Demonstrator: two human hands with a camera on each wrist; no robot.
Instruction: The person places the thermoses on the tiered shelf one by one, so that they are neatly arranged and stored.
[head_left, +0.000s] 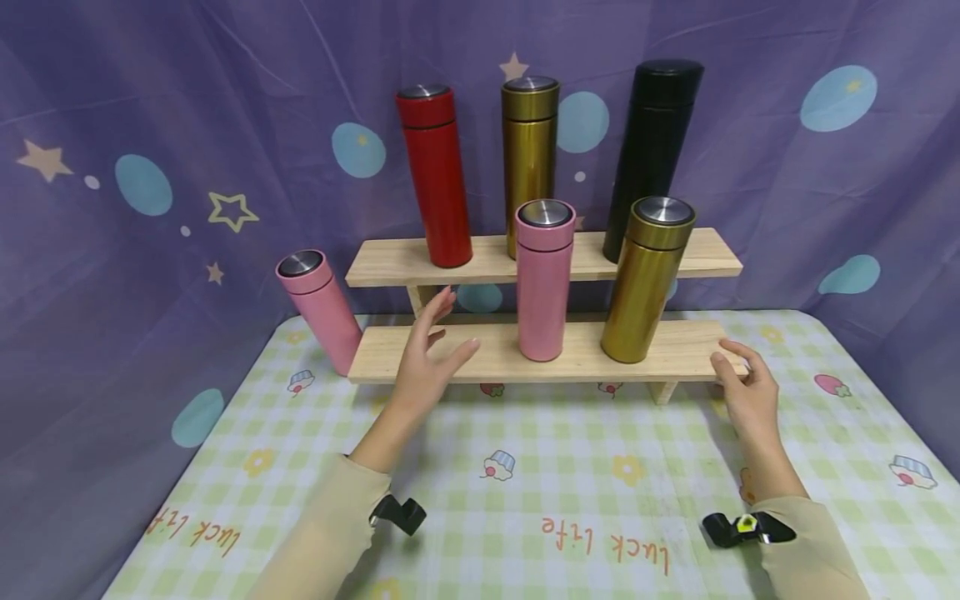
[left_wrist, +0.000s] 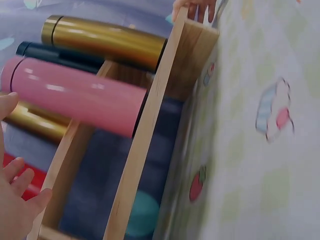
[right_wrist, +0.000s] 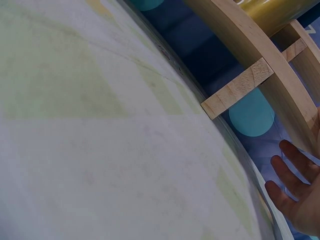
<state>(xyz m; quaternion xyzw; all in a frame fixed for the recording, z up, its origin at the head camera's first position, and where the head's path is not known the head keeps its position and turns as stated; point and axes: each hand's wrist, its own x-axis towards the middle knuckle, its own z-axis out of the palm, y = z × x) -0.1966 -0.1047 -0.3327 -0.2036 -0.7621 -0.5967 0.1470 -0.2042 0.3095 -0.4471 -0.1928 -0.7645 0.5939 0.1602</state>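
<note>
My left hand (head_left: 426,362), fingers spread and holding nothing, hovers over the left part of the lower board of a two-tier wooden shelf (head_left: 465,350). My right hand (head_left: 752,396) holds the right end of that board between thumb and fingers, other fingers extended below it. On the lower tier stand a pink thermos bottle (head_left: 545,283) and a gold thermos bottle (head_left: 647,283). The upper tier bears a red thermos (head_left: 437,179), another gold thermos (head_left: 529,150) and a black thermos (head_left: 654,150). A second pink thermos (head_left: 321,312) stands left of the shelf.
A checked tablecloth (head_left: 465,517) printed with cupcakes, flowers and strawberries covers the table. Behind it hangs a purple curtain (head_left: 247,100) with stars and blue ovals. Black straps with small devices sit on both wrists.
</note>
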